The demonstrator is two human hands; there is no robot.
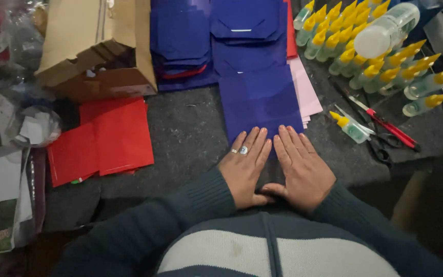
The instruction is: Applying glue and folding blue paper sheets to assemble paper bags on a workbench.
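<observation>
A blue paper sheet (260,100) lies flat on the dark grey mat (190,131) in front of me. My left hand (244,166), with a ring on one finger, presses palm down on the sheet's near edge. My right hand (302,166) lies flat beside it, fingers together, the two thumbs touching. Neither hand grips anything. More folded blue paper pieces (216,36) are stacked further back, with pink sheets (306,92) under the blue one's right side.
Red paper sheets (101,138) lie at the left. A brown paper bag (96,46) lies at the back left. Several glue bottles with yellow caps (375,56) crowd the right, one loose bottle (349,127) beside red-handled scissors (385,128). Clutter and plastic fill the far left.
</observation>
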